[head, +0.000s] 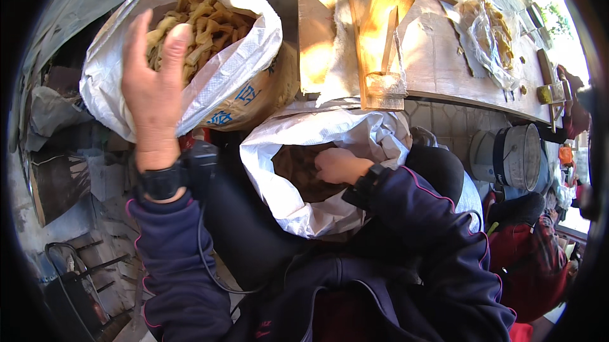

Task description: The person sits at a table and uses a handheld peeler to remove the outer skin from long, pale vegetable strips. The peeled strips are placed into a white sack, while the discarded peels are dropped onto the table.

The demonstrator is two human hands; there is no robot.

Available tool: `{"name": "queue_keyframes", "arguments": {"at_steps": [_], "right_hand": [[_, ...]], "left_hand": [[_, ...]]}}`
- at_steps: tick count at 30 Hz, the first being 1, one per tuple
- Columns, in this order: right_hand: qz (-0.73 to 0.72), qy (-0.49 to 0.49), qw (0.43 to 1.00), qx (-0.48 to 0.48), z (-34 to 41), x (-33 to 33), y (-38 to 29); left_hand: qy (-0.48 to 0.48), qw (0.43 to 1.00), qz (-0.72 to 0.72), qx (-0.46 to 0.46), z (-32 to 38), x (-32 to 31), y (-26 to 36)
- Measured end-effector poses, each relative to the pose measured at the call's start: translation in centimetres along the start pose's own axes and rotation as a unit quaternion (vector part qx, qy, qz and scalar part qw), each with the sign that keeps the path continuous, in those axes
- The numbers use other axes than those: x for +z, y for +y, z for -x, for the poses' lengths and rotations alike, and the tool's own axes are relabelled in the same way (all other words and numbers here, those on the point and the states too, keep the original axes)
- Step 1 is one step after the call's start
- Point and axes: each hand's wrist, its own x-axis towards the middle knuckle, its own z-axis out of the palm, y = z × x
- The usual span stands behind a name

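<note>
My left hand [154, 90] is raised at the mouth of a large white woven sack [223, 68], its thumb and fingers apart and nothing in them. Inside that sack lies a heap of tan, twisted strip-like pieces [209, 23]. Between my knees stands a second white woven sack [266, 147] with its rim folded open. My right hand [340, 166] reaches into it with curled fingers, above dark brown contents [297, 166] lying in shadow. The fingertips are hidden, so what they hold, if anything, does not show.
A wooden worktable [437, 56] carries a wooden stand with an upright wedge [385, 51] near its edge. Farther along lies a clear plastic bag of tan pieces [492, 37]. A metal bucket [509, 156] stands right. Another person in red [523, 261] sits at the lower right.
</note>
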Motion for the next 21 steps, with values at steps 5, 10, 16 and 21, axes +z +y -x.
{"name": "queue_keyframes", "arguments": {"at_steps": [5,10,16,21], "right_hand": [[-0.058,0.009,0.998,0.003,-3.8,2.8,-0.4],[-0.061,0.094,0.993,0.025,-5.3,6.0,0.7],[-0.091,0.149,0.985,0.002,-5.0,5.2,1.0],[-0.134,0.225,0.963,-0.069,-1.8,2.1,-0.2]], "left_hand": [[0.014,0.985,-0.116,0.126,1.5,-0.2,0.6],[-0.100,0.950,0.170,0.242,6.0,2.1,3.9],[-0.218,0.936,0.220,0.165,6.9,5.0,3.6],[-0.253,0.933,0.203,0.159,7.2,5.5,3.3]]}}
